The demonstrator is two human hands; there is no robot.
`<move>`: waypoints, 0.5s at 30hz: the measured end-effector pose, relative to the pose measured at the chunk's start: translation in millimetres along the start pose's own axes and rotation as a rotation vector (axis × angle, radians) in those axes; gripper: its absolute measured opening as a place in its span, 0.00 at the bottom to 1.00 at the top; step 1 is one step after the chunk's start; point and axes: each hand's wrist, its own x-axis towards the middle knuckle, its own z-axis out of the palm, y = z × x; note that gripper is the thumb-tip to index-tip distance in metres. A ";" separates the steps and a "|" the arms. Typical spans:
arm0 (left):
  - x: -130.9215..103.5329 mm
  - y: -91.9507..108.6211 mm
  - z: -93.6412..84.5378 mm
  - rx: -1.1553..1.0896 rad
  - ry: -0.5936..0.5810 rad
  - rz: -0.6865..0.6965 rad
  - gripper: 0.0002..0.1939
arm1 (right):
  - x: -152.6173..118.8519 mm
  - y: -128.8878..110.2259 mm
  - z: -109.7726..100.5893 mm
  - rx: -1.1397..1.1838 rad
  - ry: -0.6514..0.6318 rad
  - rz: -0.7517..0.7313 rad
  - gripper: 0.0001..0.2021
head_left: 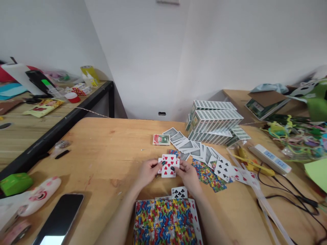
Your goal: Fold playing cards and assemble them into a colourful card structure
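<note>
Between both hands is a small group of playing cards (168,169), face up, a nine of hearts in front and another card turned sideways behind it. My left hand (150,170) pinches their left edge, thumb on the face. On the right edge, my right hand (187,174) grips likewise with its thumb. Nearer to me lies a panel of colourfully patterned cards (165,217) set edge to edge. A ten of clubs (179,193) sticks out at its top, and a red-suited card (195,217) shows along its right side.
Grey-backed cards (187,145) fan out beyond my hands, beside a small card box (161,140). Striped cartons (214,120) are stacked behind. At right are a glue gun (255,165), power strip (272,159) and cables; at left, a phone (60,217) and a green object (16,184).
</note>
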 end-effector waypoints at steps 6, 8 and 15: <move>-0.2 0.8 -0.2 0.004 -0.009 0.013 0.22 | 0.7 1.3 -2.0 0.038 -0.013 0.004 0.19; -0.6 1.9 -0.2 0.012 -0.018 0.016 0.22 | 0.7 1.4 -1.8 0.049 -0.017 0.009 0.18; -3.0 0.6 -2.4 -0.153 -0.031 -0.011 0.22 | -0.7 -0.9 0.3 0.049 0.032 0.008 0.17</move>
